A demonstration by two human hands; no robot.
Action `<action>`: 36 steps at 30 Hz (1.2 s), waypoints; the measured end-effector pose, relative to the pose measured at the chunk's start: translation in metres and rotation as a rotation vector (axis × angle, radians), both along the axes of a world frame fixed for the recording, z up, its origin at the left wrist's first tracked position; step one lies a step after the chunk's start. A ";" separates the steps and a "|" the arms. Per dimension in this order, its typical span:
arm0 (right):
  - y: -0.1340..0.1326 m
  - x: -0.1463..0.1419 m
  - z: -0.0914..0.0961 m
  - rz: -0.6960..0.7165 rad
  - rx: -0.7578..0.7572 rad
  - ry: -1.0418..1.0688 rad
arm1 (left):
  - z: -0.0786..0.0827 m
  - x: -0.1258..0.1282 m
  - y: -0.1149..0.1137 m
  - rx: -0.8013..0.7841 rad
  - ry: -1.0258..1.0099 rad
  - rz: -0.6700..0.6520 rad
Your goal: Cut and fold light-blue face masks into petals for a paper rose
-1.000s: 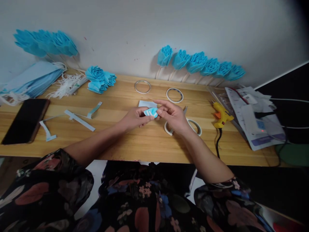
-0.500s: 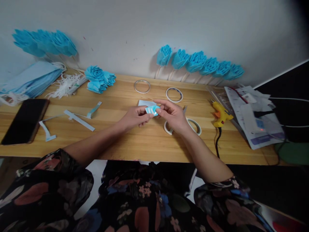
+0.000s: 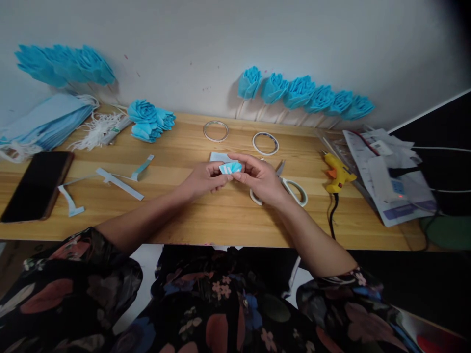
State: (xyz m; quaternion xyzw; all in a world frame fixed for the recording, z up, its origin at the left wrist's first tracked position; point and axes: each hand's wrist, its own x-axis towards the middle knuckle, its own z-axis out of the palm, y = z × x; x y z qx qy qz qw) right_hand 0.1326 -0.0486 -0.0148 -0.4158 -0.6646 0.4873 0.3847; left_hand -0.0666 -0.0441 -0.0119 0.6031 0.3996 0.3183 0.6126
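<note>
Between my fingertips is a small folded piece of light-blue mask fabric (image 3: 231,168) with white strips of tape on it. My left hand (image 3: 205,178) pinches its left end, and my right hand (image 3: 260,179) grips its right end with thumb and fingers. Just behind the hands lies a flat pale-blue sheet (image 3: 218,156), partly covered by them. Scissors with white handles (image 3: 296,192) rest on the table, partly hidden under my right hand, blades pointing away.
Two tape rolls (image 3: 265,143) lie behind my hands. A yellow glue gun (image 3: 339,172) with a cord is at right. Blue fabric flowers (image 3: 300,92) lean on the wall. At left are cut strips (image 3: 119,184), a phone (image 3: 39,185) and a mask stack (image 3: 51,120).
My right fingers have shifted over the folded fabric piece, which is turned slightly. Both hands still hold it in nearly the same place.
</note>
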 end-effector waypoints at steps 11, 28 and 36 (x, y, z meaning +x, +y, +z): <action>0.005 0.004 0.000 -0.018 -0.059 0.079 | 0.003 0.000 -0.001 -0.014 0.013 0.020; 0.005 0.008 -0.002 0.052 -0.024 0.081 | 0.001 0.000 0.001 -0.044 0.018 0.011; 0.008 0.006 -0.004 0.045 -0.002 0.080 | 0.006 0.001 -0.001 -0.049 0.036 -0.008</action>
